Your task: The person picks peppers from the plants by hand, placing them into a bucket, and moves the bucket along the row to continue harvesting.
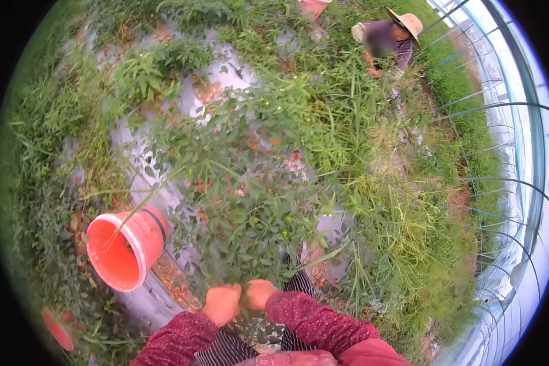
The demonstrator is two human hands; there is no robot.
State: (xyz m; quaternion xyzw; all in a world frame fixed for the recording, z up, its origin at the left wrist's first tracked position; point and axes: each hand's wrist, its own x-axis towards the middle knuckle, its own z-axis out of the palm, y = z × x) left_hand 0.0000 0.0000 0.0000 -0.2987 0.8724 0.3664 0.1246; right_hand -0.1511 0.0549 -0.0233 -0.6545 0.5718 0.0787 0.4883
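Left hand: we see our left hand (pixel 222 304) at the lower edge of the leafy plants (pixel 250 226), back upward, fingers hidden; we cannot tell its grip.
Right hand: our right hand (pixel 260 294) is just beside the left, fingers turned into the leaves; grip likewise hidden from us.
Plants: in front of us, leaves reaching both hands, small red spots among them.
Bucket: red-pink, pale-rimmed bucket (pixel 155 230), tipped, mouth facing us, left of the plants.
Ground cover: pale sheeting (pixel 149 171), littered with dry leaves.
Co-worker: a person (pixel 381 39) in a straw hat (pixel 407 24), bent among greenery, upper right.
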